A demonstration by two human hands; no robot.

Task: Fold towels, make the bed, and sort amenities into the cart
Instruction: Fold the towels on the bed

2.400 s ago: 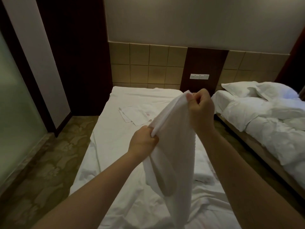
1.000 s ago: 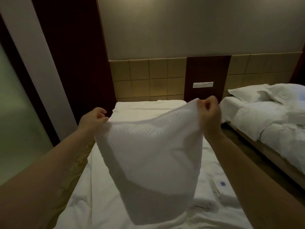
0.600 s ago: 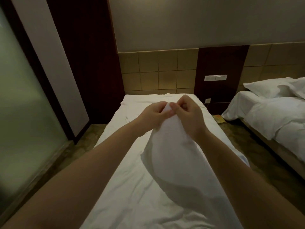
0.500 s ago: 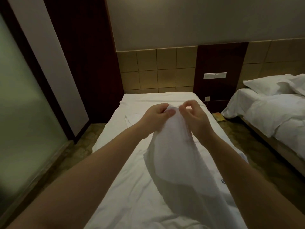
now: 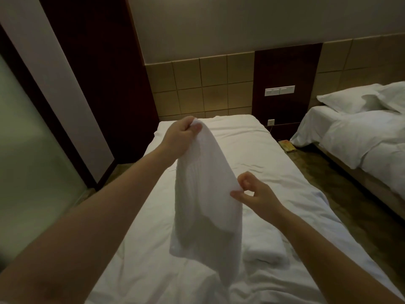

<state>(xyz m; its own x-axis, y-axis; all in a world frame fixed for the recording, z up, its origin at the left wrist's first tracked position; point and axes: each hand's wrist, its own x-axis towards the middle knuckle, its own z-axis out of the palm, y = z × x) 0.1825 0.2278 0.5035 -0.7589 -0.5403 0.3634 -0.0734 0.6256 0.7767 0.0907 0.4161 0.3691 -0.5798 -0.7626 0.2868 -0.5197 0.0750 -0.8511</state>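
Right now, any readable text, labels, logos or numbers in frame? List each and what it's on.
None readable.
switch panel: no legible markings.
yellowish item on the floor: any print is too blurred to read.
towel: plain white, no logo showing.

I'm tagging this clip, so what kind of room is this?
Likely a hotel twin room: a white-sheeted single bed, a second white bed with pillows, and a white bedside switch panel.

Head-worn view, facing forward and down, close over bed (image 5: 241, 145)
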